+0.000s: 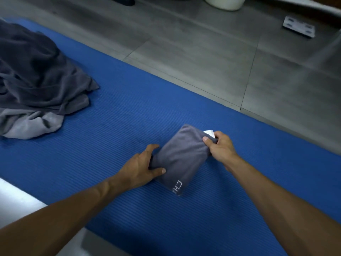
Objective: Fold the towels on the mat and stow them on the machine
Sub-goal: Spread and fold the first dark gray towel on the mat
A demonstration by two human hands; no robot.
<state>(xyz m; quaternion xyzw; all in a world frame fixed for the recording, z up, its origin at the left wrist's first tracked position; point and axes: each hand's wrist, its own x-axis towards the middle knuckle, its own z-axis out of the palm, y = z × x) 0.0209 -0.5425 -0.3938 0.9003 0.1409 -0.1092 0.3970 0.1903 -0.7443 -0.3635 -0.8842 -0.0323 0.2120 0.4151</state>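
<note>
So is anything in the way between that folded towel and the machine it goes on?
Cannot tell: no machine shows in this view. Both the left hand and right hand already grip the folded towel on the mat. The unfolded pile lies well off to the left.

The floor [193,58] is laid with large grey tiles, their thin dark joints running across the upper part of the view. On it, near the top edge, stands the rounded base of a white container [226,2]. Further right lies a flat grey scale [299,29]. A pale surface [16,198] shows at lower left. The light is dim and even.
</note>
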